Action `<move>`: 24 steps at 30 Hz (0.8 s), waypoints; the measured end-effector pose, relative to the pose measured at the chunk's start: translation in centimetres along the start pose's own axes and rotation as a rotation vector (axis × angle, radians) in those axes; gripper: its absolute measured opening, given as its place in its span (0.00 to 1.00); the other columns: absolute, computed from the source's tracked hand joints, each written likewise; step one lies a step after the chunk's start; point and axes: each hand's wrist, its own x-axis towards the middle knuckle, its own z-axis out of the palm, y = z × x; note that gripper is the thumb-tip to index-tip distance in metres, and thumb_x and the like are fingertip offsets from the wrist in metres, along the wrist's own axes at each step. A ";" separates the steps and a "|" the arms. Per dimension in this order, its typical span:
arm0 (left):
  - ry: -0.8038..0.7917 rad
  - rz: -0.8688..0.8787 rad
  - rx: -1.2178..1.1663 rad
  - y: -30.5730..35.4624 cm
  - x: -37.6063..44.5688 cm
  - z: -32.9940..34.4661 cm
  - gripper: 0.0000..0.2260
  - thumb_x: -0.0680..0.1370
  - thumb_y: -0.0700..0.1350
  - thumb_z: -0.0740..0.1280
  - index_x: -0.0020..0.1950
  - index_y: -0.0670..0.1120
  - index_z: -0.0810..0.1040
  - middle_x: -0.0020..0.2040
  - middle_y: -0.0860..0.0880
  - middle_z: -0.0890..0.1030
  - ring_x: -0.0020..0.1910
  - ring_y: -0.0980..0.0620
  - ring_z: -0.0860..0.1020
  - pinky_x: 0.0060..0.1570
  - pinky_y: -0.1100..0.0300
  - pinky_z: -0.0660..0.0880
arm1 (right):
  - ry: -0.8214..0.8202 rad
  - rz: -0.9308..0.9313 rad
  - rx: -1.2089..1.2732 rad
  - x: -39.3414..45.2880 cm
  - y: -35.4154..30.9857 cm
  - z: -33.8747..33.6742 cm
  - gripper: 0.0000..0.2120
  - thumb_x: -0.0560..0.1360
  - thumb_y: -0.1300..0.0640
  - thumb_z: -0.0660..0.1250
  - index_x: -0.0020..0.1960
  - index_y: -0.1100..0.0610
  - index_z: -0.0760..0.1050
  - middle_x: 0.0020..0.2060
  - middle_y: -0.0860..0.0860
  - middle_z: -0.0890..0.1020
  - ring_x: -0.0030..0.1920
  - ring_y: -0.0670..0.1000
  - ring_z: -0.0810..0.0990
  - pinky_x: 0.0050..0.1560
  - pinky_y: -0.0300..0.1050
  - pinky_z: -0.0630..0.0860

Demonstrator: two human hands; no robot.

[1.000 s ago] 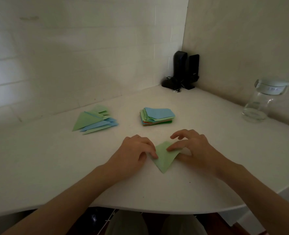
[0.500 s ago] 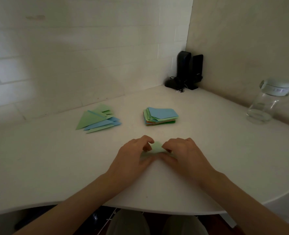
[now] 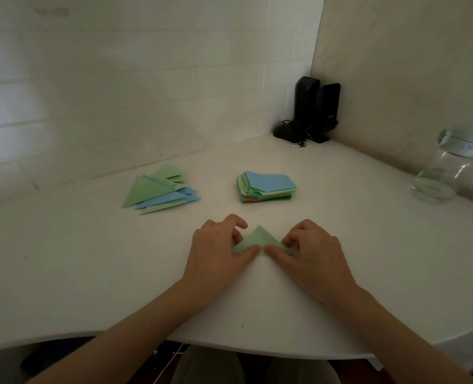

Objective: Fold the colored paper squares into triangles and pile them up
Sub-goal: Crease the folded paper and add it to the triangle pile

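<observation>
Green paper triangle (image 3: pixel 258 239), lower centre of frame, flat on white table (image 3: pixel 91 273). Pinched at its left corner by left hand (image 3: pixel 218 245), right corner by right hand (image 3: pixel 310 250). Folded pile (image 3: pixel 157 191) upper left; square stack (image 3: pixel 267 187) beside.

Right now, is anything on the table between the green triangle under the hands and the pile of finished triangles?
Nothing visible. Bare table lies between the green triangle, pressed by the left hand and right hand, and the folded pile.
</observation>
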 end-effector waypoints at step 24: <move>-0.214 0.002 0.196 1.1 0.5 -1.7 0.10 0.79 0.46 0.62 0.59 0.49 0.75 0.54 0.49 0.76 0.52 0.50 0.75 0.53 0.59 0.70 | -0.186 0.103 0.221 0.9 1.4 -2.0 0.08 0.67 0.53 0.75 0.41 0.48 0.77 0.40 0.46 0.79 0.41 0.42 0.76 0.38 0.24 0.68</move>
